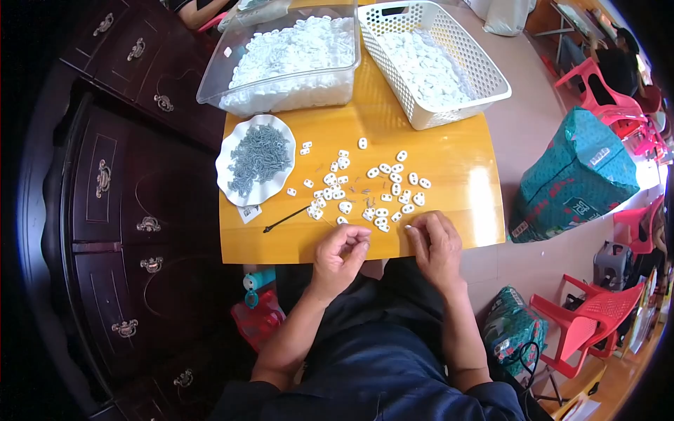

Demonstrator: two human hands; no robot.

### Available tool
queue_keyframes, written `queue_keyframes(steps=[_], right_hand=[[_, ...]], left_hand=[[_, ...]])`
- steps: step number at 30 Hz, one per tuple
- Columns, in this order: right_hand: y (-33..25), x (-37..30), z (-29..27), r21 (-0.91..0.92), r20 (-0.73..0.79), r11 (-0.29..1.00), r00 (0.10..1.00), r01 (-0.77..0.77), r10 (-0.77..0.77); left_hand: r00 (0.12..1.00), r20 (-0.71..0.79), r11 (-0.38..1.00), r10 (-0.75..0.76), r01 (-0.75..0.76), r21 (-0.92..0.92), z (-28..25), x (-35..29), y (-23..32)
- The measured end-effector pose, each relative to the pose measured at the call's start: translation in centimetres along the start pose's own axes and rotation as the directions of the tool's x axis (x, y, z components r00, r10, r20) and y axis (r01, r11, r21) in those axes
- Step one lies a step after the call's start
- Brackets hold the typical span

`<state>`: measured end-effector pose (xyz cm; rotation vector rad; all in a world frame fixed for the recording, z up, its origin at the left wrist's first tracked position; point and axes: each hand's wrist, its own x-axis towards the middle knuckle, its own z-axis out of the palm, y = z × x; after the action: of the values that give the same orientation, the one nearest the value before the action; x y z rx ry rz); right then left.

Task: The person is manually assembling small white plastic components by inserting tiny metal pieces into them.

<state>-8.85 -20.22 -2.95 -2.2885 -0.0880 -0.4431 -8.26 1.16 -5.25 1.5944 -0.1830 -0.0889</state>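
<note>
Wooden table [449, 168]: glossy, honey-coloured top seen from the head camera, its near edge running across the frame just above the person's lap.
Packages: a teal printed sack [576, 175] stands on the floor to the right of the table; a smaller teal bag [512, 323] lies lower, beside a red plastic chair [586, 319].
Label: a small white paper tag [249, 212] lies flat on the table, just below the white plate.
White plastic pieces [382, 193]: small rounded oblongs, scattered loosely over the middle of the table, their long axes pointing every way.
Black pick [286, 219]: a thin rod lying on the table left of the pieces, long axis slanting from lower left to upper right.
White plate [226, 151]: scalloped rim, heaped with small grey metal clips [258, 158].
Clear bin [210, 84]: smooth, transparent plastic, at the far left of the table, full of white pieces.
White basket [477, 77]: perforated plastic, far right, also holding white pieces.
Left hand [339, 256]: at the near table edge, fingers curled, thumb and fingertips pinched together; what they pinch is too small to tell.
Right hand [435, 245]: palm down on the table near the closest pieces, fingers bent, the fingertips pinching a small white piece.
Dark cabinet [119, 210]: carved wood with metal drawer pulls, left of the table.
</note>
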Motion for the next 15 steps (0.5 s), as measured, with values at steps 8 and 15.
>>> queue_keyframes(steps=[8, 15], right_hand=[[-0.7, -1.4, -1.5, 0.645, 0.194, 0.633, 0.893, -0.427, 0.405], [-2.6, -4.1, -0.5, 0.739, 0.342, 0.451, 0.855, -0.501, 0.389]], left_hand=[[0.998, 0.039, 0.999, -0.053, 0.053, 0.002, 1.4, -0.1, 2.2], [0.972, 0.191, 0.978, 0.135, -0.162, 0.134, 3.4, 0.1, 3.9]])
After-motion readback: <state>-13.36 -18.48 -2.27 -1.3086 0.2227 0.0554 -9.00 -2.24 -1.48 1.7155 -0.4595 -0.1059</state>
